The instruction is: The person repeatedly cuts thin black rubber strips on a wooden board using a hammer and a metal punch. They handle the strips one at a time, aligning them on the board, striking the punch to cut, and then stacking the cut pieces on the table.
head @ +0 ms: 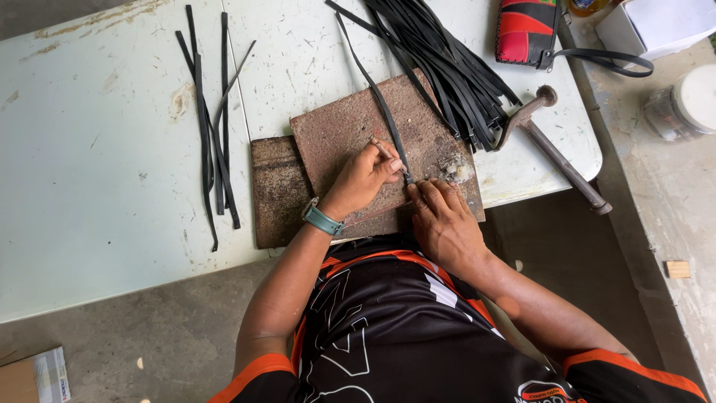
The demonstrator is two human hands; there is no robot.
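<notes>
1. Black strip (384, 112): long, thin and narrow. It lies across the reddish-brown work block (350, 127) on the pale table (97, 149), and its near end is held between both hands.
2. Handling (judged): light, limp and flexible; likely smooth. Hold it near the end being worked, pressed flat to the block.
3. Left hand (365, 175): fingers curled closed around a slim tool, its tip at the strip.
4. Right hand (444, 216): flat, fingertips pinning the strip end.
5. Hidden: the tool's type and the strip's end are covered by the fingers. Strip material cannot be determined.
6. Nearby: bundle of black strips (440, 60), hammer (556, 145).
</notes>
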